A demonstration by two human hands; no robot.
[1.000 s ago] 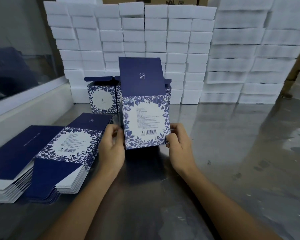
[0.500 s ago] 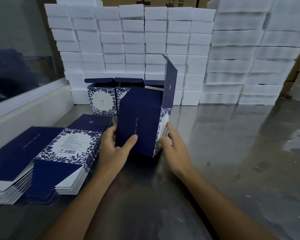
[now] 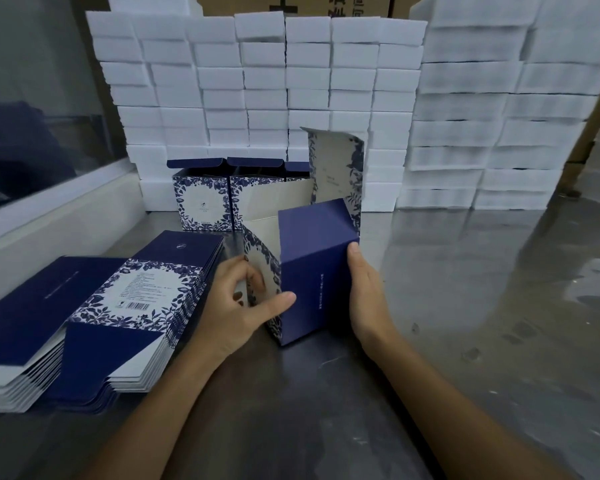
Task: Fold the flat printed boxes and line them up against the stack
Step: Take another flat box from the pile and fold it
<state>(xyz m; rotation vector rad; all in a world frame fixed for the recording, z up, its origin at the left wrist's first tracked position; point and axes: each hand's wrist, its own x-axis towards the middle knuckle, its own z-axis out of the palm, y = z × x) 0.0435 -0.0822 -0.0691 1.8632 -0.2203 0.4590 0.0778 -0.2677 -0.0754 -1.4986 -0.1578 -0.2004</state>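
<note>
A navy and floral printed box [image 3: 312, 268] stands half-formed on the metal table, its long flap raised behind it. My left hand [image 3: 238, 306] grips its left side, thumb on the navy face and fingers curled around a floral side flap. My right hand [image 3: 366, 292] presses flat along the box's right edge, fingers straight. Three folded boxes [image 3: 203, 199] stand in a row against the white stack [image 3: 257, 91]. A pile of flat printed boxes [image 3: 94, 317] lies to the left.
White foam blocks [image 3: 499, 116] are stacked high at the back right. A pale ledge [image 3: 49, 216] with a glass pane above it borders the left side. The shiny metal table [image 3: 482, 323] stretches to the right and front.
The box was turned from its label face to its navy side and opened into a box shape. My left fingers moved onto a side flap; my right hand slid along the right edge.
</note>
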